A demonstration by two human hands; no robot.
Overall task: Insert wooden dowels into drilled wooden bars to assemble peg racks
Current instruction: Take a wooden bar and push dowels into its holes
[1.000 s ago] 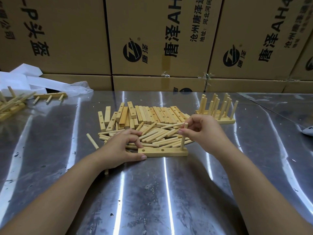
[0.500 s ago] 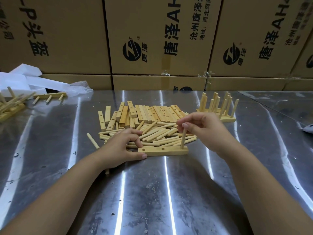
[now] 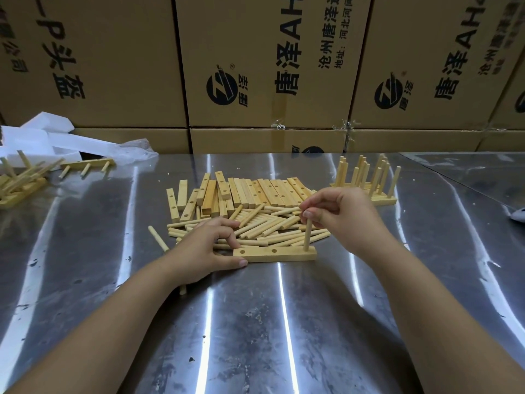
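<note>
Steel tabletop [image 3: 255,322], glare streaks; printed cartons stacked behind. Centre frame: your left hand [image 3: 207,248] pins the left end of the drilled bar [image 3: 274,253], thumb along the near edge, fingers curled. Your right hand [image 3: 341,217] has its fingertips pinched on the top of a dowel [image 3: 306,234] standing upright in the bar's right-hand hole. Two holes to its left are open. Loose dowels [image 3: 255,228] and spare bars [image 3: 255,191] lie just behind; finished racks [image 3: 369,183] upper right. Keep the dowel vertical, press straight down, perhaps with a slight twist. Hold the bar flat so it cannot skate on the metal.
</note>
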